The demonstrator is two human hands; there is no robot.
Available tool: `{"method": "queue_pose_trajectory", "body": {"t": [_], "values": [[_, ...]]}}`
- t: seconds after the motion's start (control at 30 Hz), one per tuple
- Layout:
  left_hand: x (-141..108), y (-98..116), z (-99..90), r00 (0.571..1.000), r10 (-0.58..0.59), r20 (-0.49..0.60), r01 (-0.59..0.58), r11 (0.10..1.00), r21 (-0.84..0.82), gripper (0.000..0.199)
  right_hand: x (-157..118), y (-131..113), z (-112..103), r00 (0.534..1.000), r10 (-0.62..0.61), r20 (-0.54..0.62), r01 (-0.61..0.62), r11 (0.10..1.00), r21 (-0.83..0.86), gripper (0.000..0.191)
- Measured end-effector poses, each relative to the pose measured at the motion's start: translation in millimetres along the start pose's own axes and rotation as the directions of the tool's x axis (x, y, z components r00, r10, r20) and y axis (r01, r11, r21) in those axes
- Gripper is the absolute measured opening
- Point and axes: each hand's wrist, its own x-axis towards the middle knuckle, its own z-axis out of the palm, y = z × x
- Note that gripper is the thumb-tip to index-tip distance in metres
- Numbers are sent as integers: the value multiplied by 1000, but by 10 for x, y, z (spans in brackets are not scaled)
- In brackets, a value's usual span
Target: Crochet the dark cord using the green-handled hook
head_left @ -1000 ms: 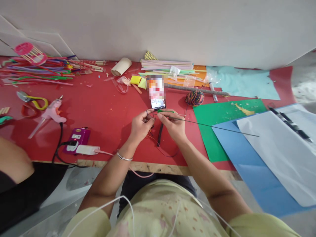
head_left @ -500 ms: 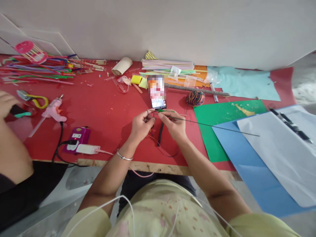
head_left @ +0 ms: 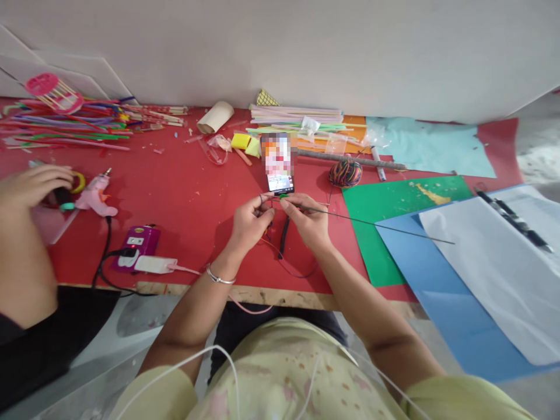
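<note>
My right hand [head_left: 310, 220] pinches a long thin dark stick [head_left: 385, 224] that slants away to the right, with a bit of green at the fingertips. Close beside it, my left hand [head_left: 251, 221] is closed on dark yarn, a strand of it looped round a finger. Multicoloured yarn hangs below the fingers, and a thin strand curves over the red table. A short black strip [head_left: 284, 239] lies between the hands. Just beyond them a lit phone [head_left: 279, 163] rests on the table. The yarn ball [head_left: 345, 173] sits to its right.
At the left, another person's hand [head_left: 37, 184] holds a dark-handled tool near a pink glue gun [head_left: 95, 195]. A purple power adapter [head_left: 139, 245] has cables. Green card [head_left: 394, 204], blue card [head_left: 455, 326] and pens lie right. Pipe cleaners [head_left: 65, 125] and a cardboard tube [head_left: 215, 117] are behind.
The other person's hand has moved right, toward the glue gun, with the tool. The far end of my thin stick has shifted slightly left and down. My hands have barely moved.
</note>
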Motion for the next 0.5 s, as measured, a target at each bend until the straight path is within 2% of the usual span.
{"method": "queue_pose_trajectory", "body": {"t": [0.5], "values": [[6, -31, -3, 1000, 17, 8, -17, 1000, 6, 45, 9, -15, 5, 997, -71, 5, 71, 997, -21, 8]]}}
